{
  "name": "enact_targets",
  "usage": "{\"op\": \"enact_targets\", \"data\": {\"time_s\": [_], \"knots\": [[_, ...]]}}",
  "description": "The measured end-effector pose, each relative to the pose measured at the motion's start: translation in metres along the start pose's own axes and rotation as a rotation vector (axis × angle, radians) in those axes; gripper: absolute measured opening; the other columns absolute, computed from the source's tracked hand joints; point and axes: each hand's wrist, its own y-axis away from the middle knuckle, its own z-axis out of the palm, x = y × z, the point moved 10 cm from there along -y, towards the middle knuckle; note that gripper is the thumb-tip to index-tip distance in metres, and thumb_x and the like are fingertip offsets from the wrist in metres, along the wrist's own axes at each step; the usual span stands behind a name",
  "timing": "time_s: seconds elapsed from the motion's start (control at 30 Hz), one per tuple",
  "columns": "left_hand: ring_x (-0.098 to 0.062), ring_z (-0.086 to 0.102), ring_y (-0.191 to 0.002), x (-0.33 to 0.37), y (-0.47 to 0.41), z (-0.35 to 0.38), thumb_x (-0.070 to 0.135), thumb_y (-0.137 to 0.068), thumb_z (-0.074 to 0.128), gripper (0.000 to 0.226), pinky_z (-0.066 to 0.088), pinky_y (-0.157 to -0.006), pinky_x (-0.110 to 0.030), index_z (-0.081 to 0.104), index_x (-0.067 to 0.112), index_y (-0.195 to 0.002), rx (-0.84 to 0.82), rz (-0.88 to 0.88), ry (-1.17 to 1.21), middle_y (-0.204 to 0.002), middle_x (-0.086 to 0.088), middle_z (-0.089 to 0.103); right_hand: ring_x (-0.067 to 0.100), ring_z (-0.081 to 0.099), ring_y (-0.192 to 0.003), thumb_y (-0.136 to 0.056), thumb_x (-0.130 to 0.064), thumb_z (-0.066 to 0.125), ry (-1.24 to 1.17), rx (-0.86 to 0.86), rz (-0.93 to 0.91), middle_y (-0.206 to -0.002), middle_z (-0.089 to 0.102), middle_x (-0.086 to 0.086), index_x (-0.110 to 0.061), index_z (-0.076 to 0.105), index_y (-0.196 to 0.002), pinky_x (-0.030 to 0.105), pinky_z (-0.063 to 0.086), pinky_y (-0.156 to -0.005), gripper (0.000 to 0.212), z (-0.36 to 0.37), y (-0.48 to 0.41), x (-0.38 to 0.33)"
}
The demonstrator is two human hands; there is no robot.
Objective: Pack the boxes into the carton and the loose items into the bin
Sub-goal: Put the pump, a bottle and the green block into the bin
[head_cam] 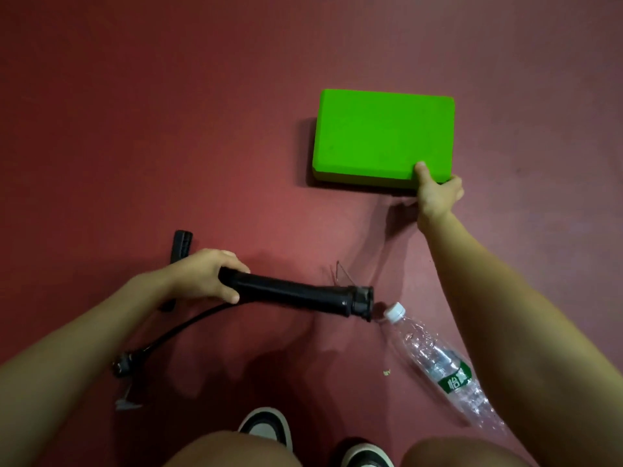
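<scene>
So the person's crouched over a red floor (135, 129), right hand (438, 195) pinching the near right corner of a green foam block (381, 136), thumb on top, fingers tucked under the edge where I can't see them. Left hand (202, 281) is wrapped round one end of a black hand pump (296, 296), held roughly level, its hose (182, 326) looping down by the forearm. A clear water bottle (438, 362) lies on its side, white cap just beside the pump's other end.
</scene>
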Motion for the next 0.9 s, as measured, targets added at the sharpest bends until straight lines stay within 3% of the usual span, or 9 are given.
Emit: {"op": "enact_targets", "data": {"time_s": [0.07, 0.1, 0.17, 0.23, 0.33, 0.5, 0.63, 0.77, 0.9], "knots": [[0.001, 0.058, -0.095, -0.01, 0.012, -0.02, 0.014, -0.07, 0.081, 0.038, 0.04, -0.087, -0.014, 0.065, 0.039, -0.095, 0.098, -0.013, 0.123, -0.099, 0.012, 0.063, 0.023, 0.045, -0.105, -0.083, -0.031, 0.069, 0.025, -0.067, -0.047, -0.131, 0.04, 0.017, -0.008, 0.042, -0.116, 0.015, 0.04, -0.086, 0.048, 0.012, 0.008, -0.002], [0.003, 0.059, -0.095, -0.016, 0.019, -0.028, 0.013, -0.072, 0.08, 0.04, 0.039, -0.084, -0.012, 0.065, 0.043, -0.092, 0.145, -0.025, 0.195, -0.096, 0.014, 0.065, 0.022, 0.047, -0.097, -0.081, -0.03, 0.071, -0.005, -0.118, -0.046, -0.121, 0.045, 0.017, -0.014, 0.04, -0.105, 0.031, 0.043, -0.091, 0.043, 0.02, 0.013, -0.002], [0.006, 0.061, -0.092, -0.031, 0.03, -0.04, 0.01, -0.074, 0.078, 0.041, 0.04, -0.086, -0.009, 0.067, 0.045, -0.092, 0.257, -0.078, 0.373, -0.09, 0.022, 0.069, 0.022, 0.052, -0.079, -0.079, -0.022, 0.074, -0.121, -0.214, -0.02, -0.1, 0.049, 0.012, -0.023, 0.03, -0.088, 0.043, 0.049, -0.069, 0.045, 0.038, 0.024, -0.001], [0.0, 0.061, -0.091, -0.049, 0.039, -0.048, 0.006, -0.078, 0.073, 0.037, 0.042, -0.095, -0.02, 0.066, 0.033, -0.102, 0.383, -0.162, 0.549, -0.085, 0.021, 0.069, 0.017, 0.05, -0.067, -0.076, -0.018, 0.075, -0.181, -0.278, 0.021, -0.093, 0.048, 0.008, -0.022, 0.027, -0.089, 0.032, 0.047, -0.058, 0.05, 0.052, 0.033, 0.005], [0.0, 0.057, -0.083, -0.063, 0.052, -0.052, 0.006, -0.085, 0.065, 0.035, 0.045, -0.093, -0.026, 0.059, 0.024, -0.114, 0.573, -0.245, 0.744, -0.091, 0.011, 0.067, 0.013, 0.053, -0.079, -0.077, -0.012, 0.076, -0.144, -0.339, 0.081, -0.098, 0.05, 0.005, -0.013, 0.026, -0.114, 0.018, 0.045, -0.066, 0.062, 0.062, 0.051, 0.019], [-0.017, 0.062, -0.091, -0.071, 0.069, -0.052, 0.021, -0.09, 0.061, 0.032, 0.051, -0.083, -0.031, 0.06, 0.018, -0.122, 0.727, -0.317, 1.045, -0.099, 0.0, 0.066, 0.014, 0.059, -0.08, -0.076, -0.014, 0.074, -0.245, -0.467, 0.173, -0.108, 0.057, 0.001, -0.022, 0.022, -0.137, 0.028, 0.048, -0.063, 0.08, 0.076, 0.07, 0.012], [-0.017, 0.061, -0.087, -0.06, 0.105, -0.071, 0.029, -0.088, 0.063, 0.036, 0.05, -0.07, -0.03, 0.06, 0.022, -0.123, 0.804, -0.405, 1.111, -0.103, -0.003, 0.065, 0.03, 0.056, -0.117, -0.041, -0.038, 0.085, -0.159, -0.439, 0.177, -0.133, 0.052, 0.007, -0.047, 0.04, -0.129, 0.038, 0.053, -0.077, 0.1, 0.056, 0.07, -0.015], [-0.02, 0.059, -0.093, -0.019, 0.182, -0.101, 0.024, -0.087, 0.066, 0.036, 0.049, -0.089, -0.035, 0.062, 0.015, -0.121, 0.844, -0.441, 1.101, -0.103, -0.006, 0.064, 0.03, 0.056, -0.119, -0.04, -0.039, 0.082, -0.076, -0.428, 0.19, -0.131, 0.055, 0.011, -0.043, 0.055, -0.12, 0.034, 0.049, -0.078, 0.085, 0.0, 0.105, -0.045], [-0.016, 0.056, -0.084, 0.038, 0.256, -0.13, 0.02, -0.089, 0.063, 0.029, 0.049, -0.077, -0.028, 0.063, 0.016, -0.117, 0.797, -0.419, 1.071, -0.095, -0.006, 0.061, 0.016, 0.06, -0.085, -0.073, -0.019, 0.069, -0.24, -0.406, 0.293, -0.11, 0.064, 0.001, -0.03, 0.058, -0.11, 0.024, 0.049, -0.06, 0.041, -0.074, 0.207, -0.116]]}}
